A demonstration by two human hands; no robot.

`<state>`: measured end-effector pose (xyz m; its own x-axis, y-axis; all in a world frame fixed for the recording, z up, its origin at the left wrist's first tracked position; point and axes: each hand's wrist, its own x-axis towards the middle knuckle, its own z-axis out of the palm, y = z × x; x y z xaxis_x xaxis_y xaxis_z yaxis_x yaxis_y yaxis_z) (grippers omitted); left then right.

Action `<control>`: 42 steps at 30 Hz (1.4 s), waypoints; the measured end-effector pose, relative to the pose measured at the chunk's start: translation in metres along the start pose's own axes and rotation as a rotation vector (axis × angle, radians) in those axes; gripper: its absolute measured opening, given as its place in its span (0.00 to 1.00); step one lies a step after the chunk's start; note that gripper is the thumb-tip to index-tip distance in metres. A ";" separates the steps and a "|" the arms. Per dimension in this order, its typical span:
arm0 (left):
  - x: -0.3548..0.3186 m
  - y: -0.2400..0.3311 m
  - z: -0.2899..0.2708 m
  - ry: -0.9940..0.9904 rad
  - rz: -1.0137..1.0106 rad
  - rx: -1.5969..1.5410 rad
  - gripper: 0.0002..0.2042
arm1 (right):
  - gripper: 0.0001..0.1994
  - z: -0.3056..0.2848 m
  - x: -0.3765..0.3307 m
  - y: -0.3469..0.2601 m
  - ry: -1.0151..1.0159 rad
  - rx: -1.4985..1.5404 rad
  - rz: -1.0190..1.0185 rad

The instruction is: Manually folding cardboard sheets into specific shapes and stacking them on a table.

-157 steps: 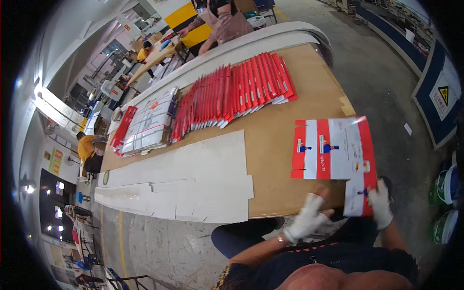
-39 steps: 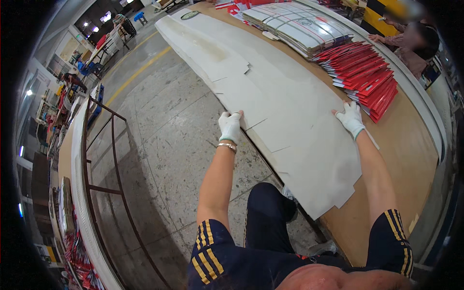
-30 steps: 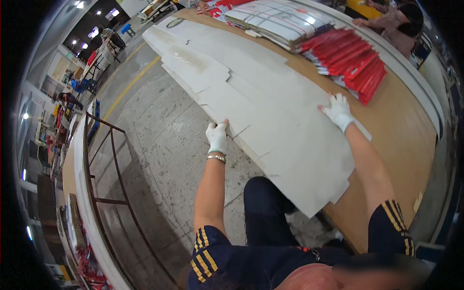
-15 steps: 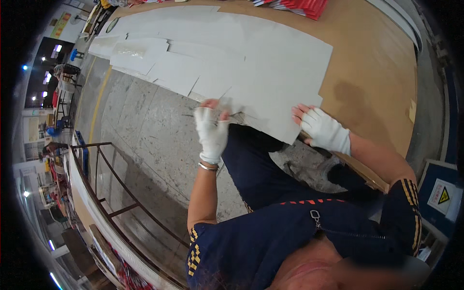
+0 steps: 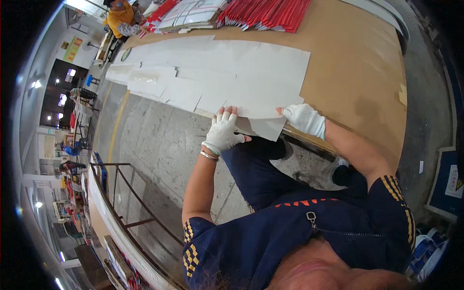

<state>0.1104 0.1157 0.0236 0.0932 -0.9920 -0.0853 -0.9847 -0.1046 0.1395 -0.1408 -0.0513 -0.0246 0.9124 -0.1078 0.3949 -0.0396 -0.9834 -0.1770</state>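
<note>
Long white sheets of card (image 5: 251, 72) lie overlapped on a brown board-topped table, with ragged, slit near edges. The nearest part bends downward past the table edge as a flap (image 5: 263, 127). My left hand (image 5: 222, 133), in a white fingerless glove, is open; its fingertips rest on the card's near edge and its thumb points right beside the flap. My right hand (image 5: 305, 121), gloved alike, is closed at the card's near right corner. One digit points left across the card; the other fingers are curled and partly hidden.
Red folded packets (image 5: 266, 14) and a white stack (image 5: 191, 14) lie along the table's far side. A person in yellow (image 5: 120, 20) stands at the far left. A brown metal frame (image 5: 140, 222) stands on the concrete floor to my left. A blue board (image 5: 444, 183) leans at the right.
My left hand has come down onto the card's near edge with fingers spread. My right hand's fingers have curled in at the corner. The flap now bends down. The view has shifted, showing more of the far side.
</note>
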 end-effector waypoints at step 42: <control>0.077 0.279 0.097 0.152 0.643 -0.602 0.12 | 0.28 -0.116 -0.299 -0.115 0.685 0.061 1.751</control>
<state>-0.1711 0.0168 -0.0393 -0.3897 -0.8660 0.3133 -0.6133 0.4978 0.6132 -0.4563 0.0773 -0.0181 -0.4384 -0.8988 -0.0025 -0.5964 0.2930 -0.7473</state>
